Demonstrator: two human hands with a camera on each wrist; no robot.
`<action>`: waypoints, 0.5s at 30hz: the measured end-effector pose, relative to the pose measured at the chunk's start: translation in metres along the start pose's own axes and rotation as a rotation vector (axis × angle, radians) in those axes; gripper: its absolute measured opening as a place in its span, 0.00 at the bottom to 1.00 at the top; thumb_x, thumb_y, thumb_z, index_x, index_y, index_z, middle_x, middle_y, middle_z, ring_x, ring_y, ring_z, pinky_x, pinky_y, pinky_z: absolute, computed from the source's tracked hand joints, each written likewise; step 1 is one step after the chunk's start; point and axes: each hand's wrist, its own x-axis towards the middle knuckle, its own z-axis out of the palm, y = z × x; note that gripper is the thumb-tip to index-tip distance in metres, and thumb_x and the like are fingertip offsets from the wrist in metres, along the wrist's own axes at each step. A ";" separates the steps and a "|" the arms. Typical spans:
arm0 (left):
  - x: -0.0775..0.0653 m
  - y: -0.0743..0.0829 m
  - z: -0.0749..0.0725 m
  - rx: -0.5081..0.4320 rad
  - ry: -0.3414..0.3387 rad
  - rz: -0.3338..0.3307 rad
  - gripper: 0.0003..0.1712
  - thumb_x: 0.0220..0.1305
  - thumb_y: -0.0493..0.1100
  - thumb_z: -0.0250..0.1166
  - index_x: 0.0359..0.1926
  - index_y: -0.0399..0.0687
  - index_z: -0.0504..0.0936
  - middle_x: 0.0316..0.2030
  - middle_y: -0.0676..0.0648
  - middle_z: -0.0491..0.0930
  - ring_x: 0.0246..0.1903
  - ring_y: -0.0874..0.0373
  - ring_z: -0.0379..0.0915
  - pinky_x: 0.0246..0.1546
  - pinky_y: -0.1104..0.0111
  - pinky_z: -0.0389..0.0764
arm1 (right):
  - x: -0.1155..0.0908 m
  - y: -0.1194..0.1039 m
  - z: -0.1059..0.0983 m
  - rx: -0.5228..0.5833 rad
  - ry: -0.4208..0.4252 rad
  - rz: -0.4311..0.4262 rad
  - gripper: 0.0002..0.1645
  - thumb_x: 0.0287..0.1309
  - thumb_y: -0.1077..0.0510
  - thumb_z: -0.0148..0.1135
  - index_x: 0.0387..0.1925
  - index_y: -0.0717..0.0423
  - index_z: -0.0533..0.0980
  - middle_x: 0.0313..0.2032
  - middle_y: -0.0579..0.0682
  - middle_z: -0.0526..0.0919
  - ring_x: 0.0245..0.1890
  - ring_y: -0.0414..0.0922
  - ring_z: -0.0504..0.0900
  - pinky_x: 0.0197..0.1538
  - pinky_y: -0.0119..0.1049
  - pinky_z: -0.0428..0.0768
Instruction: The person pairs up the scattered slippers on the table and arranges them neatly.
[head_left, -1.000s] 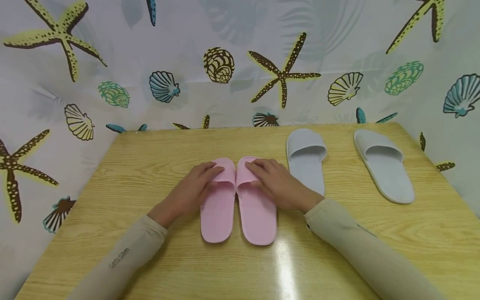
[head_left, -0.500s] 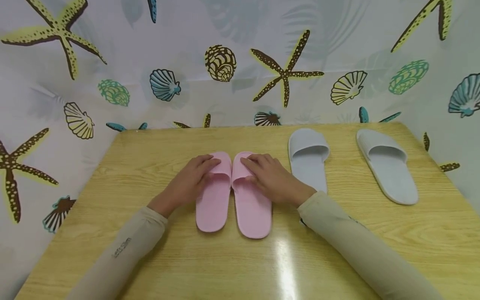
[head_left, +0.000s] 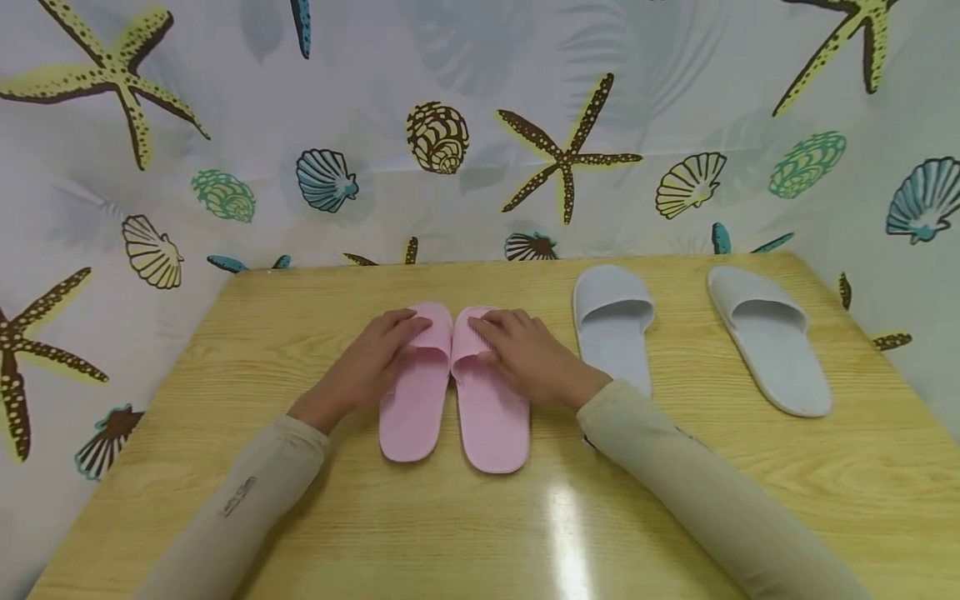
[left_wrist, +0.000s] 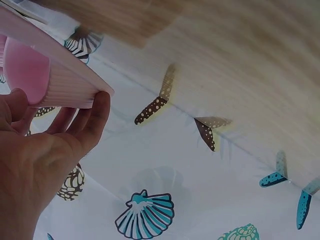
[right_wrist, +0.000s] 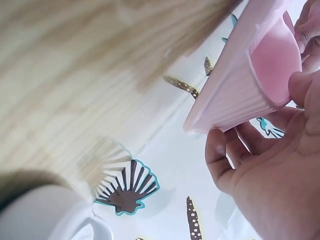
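Note:
Two pink slippers lie side by side on the wooden table in the head view, toes away from me and straps nearly touching. My left hand (head_left: 367,362) grips the strap of the left pink slipper (head_left: 414,417), its thumb near the strap opening. On the right pink slipper (head_left: 491,429), my right hand (head_left: 532,358) holds the strap from the outer side. Both wrist views show fingers bent against the ribbed strap, on the left slipper (left_wrist: 72,87) and on the right slipper (right_wrist: 232,95). The fingers partly cover both straps.
A white slipper (head_left: 611,333) lies just right of my right hand, partly behind its wrist. Farther right, another white slipper (head_left: 776,350) sits at an angle. The wooden table (head_left: 420,533) ends at a shell-patterned cloth (head_left: 465,208) behind and at both sides.
Both hands have slid the pink slippers together to the left and slightly away from me, across the table. The white slippers keep their places.

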 end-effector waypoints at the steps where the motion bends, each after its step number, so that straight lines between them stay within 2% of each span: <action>1: 0.001 -0.001 0.000 -0.001 0.004 0.000 0.27 0.73 0.34 0.54 0.71 0.49 0.67 0.70 0.37 0.64 0.71 0.40 0.60 0.70 0.46 0.64 | 0.001 0.000 0.000 -0.006 0.007 -0.001 0.31 0.76 0.50 0.47 0.75 0.51 0.58 0.68 0.57 0.66 0.69 0.56 0.65 0.67 0.56 0.68; 8: 0.006 -0.008 0.000 0.010 0.025 0.021 0.25 0.74 0.34 0.54 0.69 0.47 0.69 0.69 0.36 0.65 0.70 0.39 0.60 0.71 0.46 0.64 | 0.011 0.003 0.003 -0.012 0.027 -0.011 0.30 0.75 0.53 0.48 0.74 0.52 0.61 0.67 0.57 0.68 0.67 0.57 0.68 0.64 0.56 0.70; 15: 0.014 -0.014 -0.002 0.002 0.024 0.044 0.25 0.73 0.33 0.54 0.69 0.46 0.69 0.69 0.36 0.65 0.70 0.39 0.60 0.71 0.46 0.63 | 0.018 0.006 0.002 -0.003 0.013 0.019 0.30 0.76 0.51 0.46 0.75 0.51 0.60 0.68 0.55 0.67 0.69 0.56 0.65 0.68 0.56 0.66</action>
